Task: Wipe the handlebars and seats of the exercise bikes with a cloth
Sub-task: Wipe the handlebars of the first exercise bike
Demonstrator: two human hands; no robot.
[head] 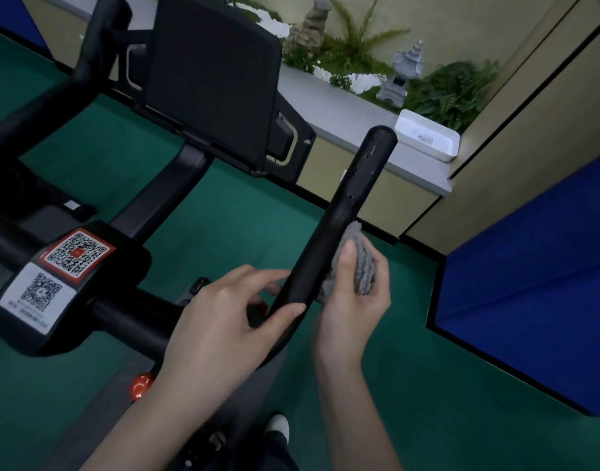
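We see only part of the cloth point(359, 266): the handlebar point(339, 212) hides its left edge, and the right hand point(353, 311) gripping it covers its lower part. The left hand point(220, 321) has fingertips lost behind the handlebar. Far left of the handlebar, the white label point(33, 300) carries print too small to read. Beyond the handlebar's tip, whatever lies in the white tray point(424, 151) is blurred.

QR-code labels point(77, 253) on bike housing point(130, 266)

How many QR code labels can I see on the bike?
2. One red-bordered QR label sits on the black centre pad; one white QR label lies beside it, nearer the camera. More may be hidden elsewhere.
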